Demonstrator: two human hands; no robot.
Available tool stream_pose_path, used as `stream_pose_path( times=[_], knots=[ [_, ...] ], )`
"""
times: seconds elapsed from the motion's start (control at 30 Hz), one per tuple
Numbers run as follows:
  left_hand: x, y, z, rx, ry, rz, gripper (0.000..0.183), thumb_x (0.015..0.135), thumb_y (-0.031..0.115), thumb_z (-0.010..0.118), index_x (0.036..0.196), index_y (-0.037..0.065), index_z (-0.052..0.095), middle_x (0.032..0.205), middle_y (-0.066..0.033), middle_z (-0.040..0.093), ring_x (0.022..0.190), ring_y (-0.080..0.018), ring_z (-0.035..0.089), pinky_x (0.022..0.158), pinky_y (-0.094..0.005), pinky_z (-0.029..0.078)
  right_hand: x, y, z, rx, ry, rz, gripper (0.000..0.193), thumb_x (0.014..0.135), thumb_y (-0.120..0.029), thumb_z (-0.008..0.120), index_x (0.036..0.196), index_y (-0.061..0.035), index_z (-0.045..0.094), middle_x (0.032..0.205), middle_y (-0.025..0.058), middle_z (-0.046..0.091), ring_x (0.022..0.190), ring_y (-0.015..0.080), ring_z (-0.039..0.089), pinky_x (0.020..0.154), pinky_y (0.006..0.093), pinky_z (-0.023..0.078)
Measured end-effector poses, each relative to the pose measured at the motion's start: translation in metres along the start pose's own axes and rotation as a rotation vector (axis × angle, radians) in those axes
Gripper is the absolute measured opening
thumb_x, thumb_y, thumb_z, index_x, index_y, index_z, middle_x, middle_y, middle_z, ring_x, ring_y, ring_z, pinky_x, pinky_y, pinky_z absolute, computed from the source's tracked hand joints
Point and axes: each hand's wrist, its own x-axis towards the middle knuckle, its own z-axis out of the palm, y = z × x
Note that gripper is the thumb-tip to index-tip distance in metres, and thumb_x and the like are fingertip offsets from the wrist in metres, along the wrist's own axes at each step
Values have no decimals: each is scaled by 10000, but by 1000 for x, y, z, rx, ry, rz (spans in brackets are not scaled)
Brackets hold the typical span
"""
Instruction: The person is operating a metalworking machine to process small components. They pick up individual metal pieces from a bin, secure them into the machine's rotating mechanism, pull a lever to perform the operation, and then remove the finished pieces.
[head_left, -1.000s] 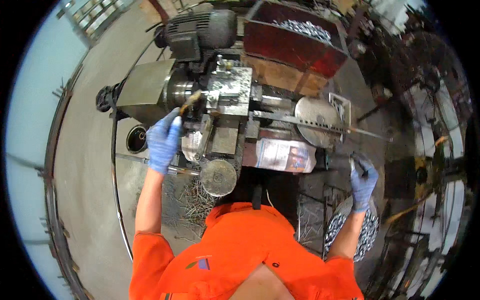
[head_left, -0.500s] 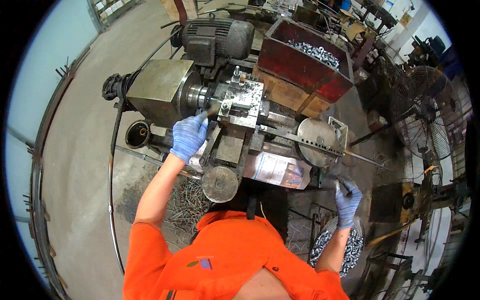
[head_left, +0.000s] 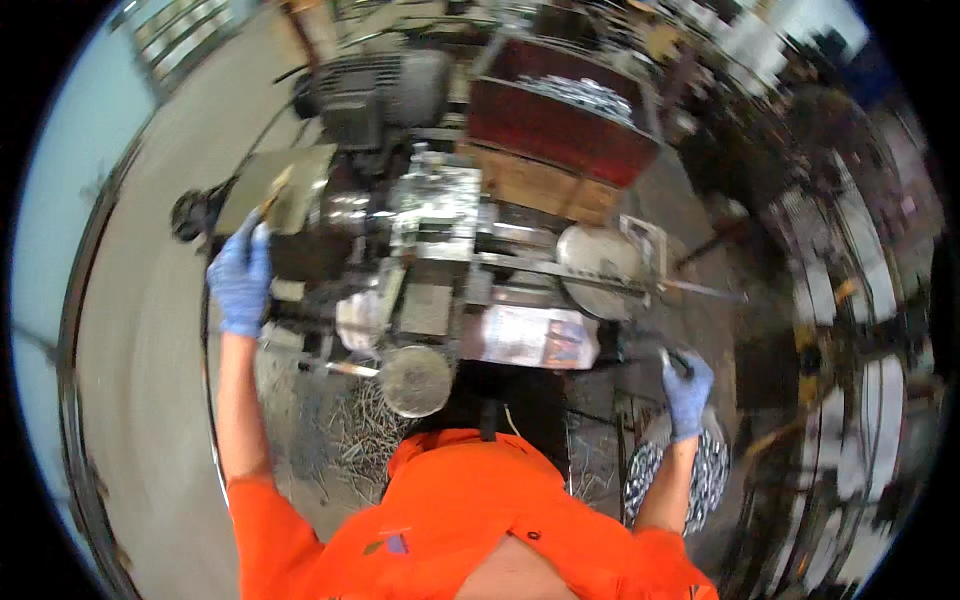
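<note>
Grey concrete floor spreads around a grimy metalworking machine in a cluttered workshop, and the whole view is smeared by motion. At the machine's near-left corner the person's left hand, in a blue glove, is raised and closed around a slim stick-like tool with a pale wooden look, whose tip points up and away from the hand toward a flat grey cover on the machine; what kind of tool it is cannot be told. Well apart on the other side, the gloved right hand is curled on a small dark handle or lever at the machine's near-right edge, though the blur hides how firmly it grips. Between the two hands lie a round metal dish and a crumpled printed sheet, with a round steel disc and a long thin rod just beyond the right hand. Below the left forearm, metal shavings litter the floor. Beyond both hands stand a dark motor and a red bin heaped with small bright metal parts. A mesh basket sits under the right forearm, beside the person's orange sleeves.
</note>
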Motion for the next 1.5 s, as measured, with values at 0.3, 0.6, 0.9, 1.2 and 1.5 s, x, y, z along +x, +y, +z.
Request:
stream_pose_path(
  times=[0.3, 0.6, 0.9, 1.2, 1.5],
  knots=[
    [-19, -30, -29, -153, -75, -293, 536, 952, 416, 403, 1253, -18, 494, 1176, -188, 567, 987, -244, 578, 772, -323, 481, -51, 139, -66, 94, 241, 693, 305, 766, -252, 718, 845, 39, 671, 771, 78, 670, 677, 128, 582, 654, 272, 470],
    [-165, -52, 61, 6, -480, -296, 413, 922, 367, 502, 968, -22, 633, 569, -19, 500, 512, -108, 398, 486, -294, 353, -165, 265, -75, -432, -105, 1024, 497, 708, -539, 627, 916, -95, 706, 957, 144, 662, 937, 302, 623, 871, 353, 462],
    [-168, -67, 62, -13, -412, -200, 395, 927, 344, 491, 984, -20, 634, 678, -75, 621, 559, -155, 501, 544, -329, 416, -145, 243, -34, -752, -631, 825, 644, 725, -643, 528, 1040, -97, 659, 1065, 158, 629, 973, 318, 608, 850, 399, 472],
    [-163, -26, 57, 16, -373, -268, 400, 921, 348, 480, 925, -12, 656, 786, -168, 663, 626, -259, 603, 603, -383, 453, -128, 257, -16, -676, -723, 931, 645, 723, -619, 539, 1028, -63, 662, 1129, 141, 610, 1053, 308, 581, 888, 388, 452],
    [-171, -39, 60, 14, -260, -239, 350, 904, 312, 499, 881, 2, 661, 722, -189, 632, 563, -310, 562, 553, -403, 425, -127, 280, -9, -607, -752, 927, 671, 724, -610, 556, 1094, -55, 625, 1183, 165, 570, 1128, 318, 527, 945, 382, 413]
  ],
)
